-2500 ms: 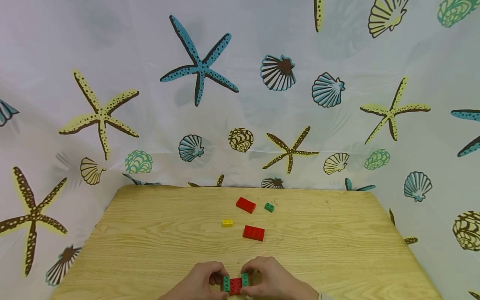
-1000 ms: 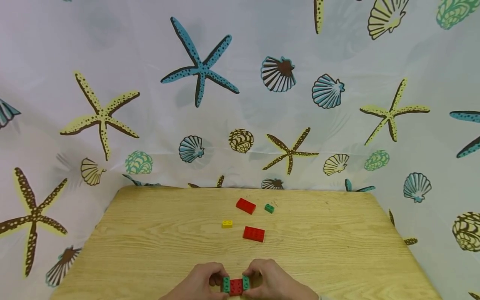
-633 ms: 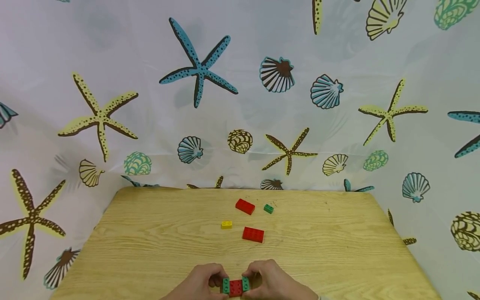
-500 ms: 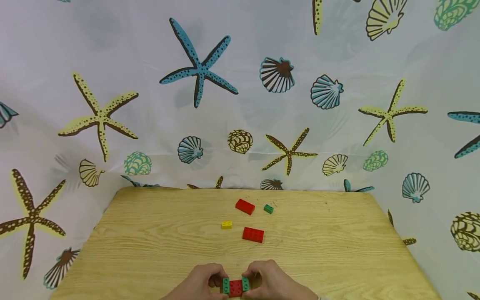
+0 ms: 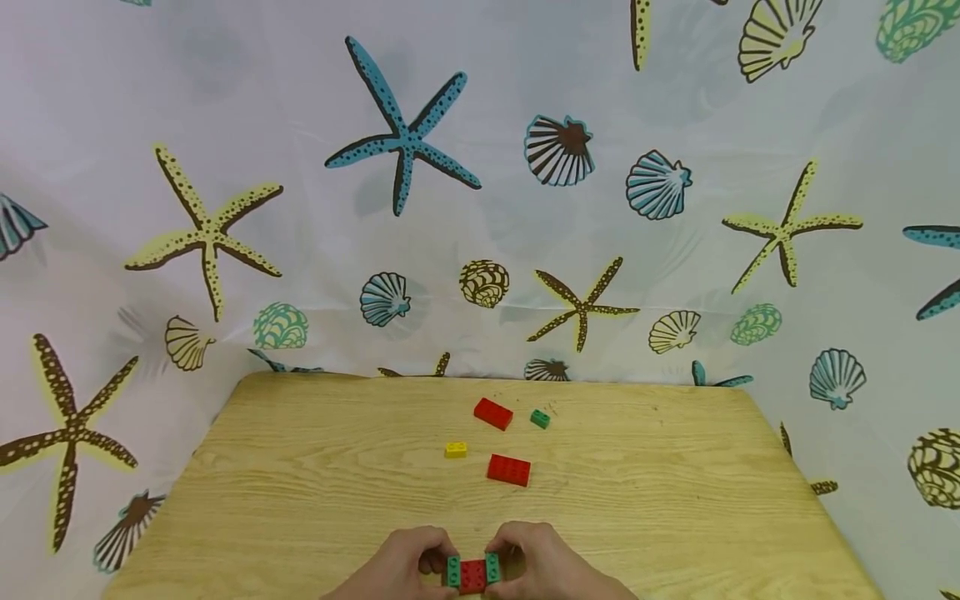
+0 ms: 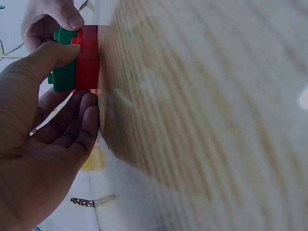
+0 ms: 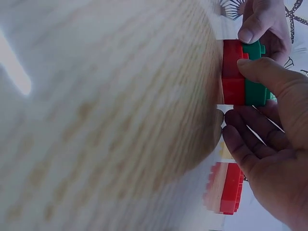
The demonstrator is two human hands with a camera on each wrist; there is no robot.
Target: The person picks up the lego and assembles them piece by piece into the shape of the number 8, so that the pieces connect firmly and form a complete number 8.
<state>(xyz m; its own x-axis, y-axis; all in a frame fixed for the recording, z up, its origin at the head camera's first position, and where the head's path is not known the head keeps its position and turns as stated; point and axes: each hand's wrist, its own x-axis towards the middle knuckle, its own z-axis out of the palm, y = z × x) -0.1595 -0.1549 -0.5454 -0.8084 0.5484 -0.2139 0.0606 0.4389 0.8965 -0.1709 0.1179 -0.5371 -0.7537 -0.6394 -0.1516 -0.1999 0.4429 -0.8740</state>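
Note:
At the near edge of the table, a red brick (image 5: 472,576) lies between my two hands, with studs showing in its middle. A green brick (image 5: 453,572) sits on its left end, pinched between the thumb and fingers of my left hand (image 5: 401,567). On the right end is a second green brick (image 5: 492,567), which my right hand (image 5: 543,567) pinches the same way. Both wrist views show the green bricks seated on the red brick (image 6: 88,72), close over the wood. My left thumb in the left wrist view reaches across the green brick's edge onto the red.
Farther back on the wooden table (image 5: 337,467) lie a yellow brick (image 5: 456,450), a red brick (image 5: 509,470), another red brick (image 5: 492,414) and a small green brick (image 5: 540,418). A cloth (image 5: 480,217) printed with starfish and shells hangs behind the table and along both sides.
Since the oldest frame, the right green brick has come down and slightly right, level with the left one, my right hand moving with it. Over the last second both hands stay almost still.

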